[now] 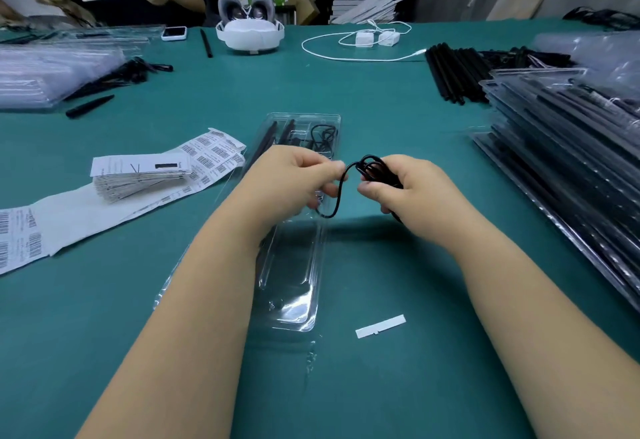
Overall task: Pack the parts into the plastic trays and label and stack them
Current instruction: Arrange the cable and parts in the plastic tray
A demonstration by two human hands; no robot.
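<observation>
Pinching black cable [341, 193] between left hand [294, 182] and right hand [405, 193], above clear tray [294, 283].

- A green table [398, 386] carries everything.
- Middle: a clear plastic tray [294, 286].
- Near right of it: a small white strip [380, 326].
- Left: barcode label sheets [207, 158] and a stack of cards [138, 175].
- Right: stacked filled trays [571, 161].
- Far right: black rods [453, 71].
- Far: a white headset [250, 33], a phone [174, 33] and white chargers with their cable [374, 39].
- Far left: a pile of clear trays [52, 75].
</observation>
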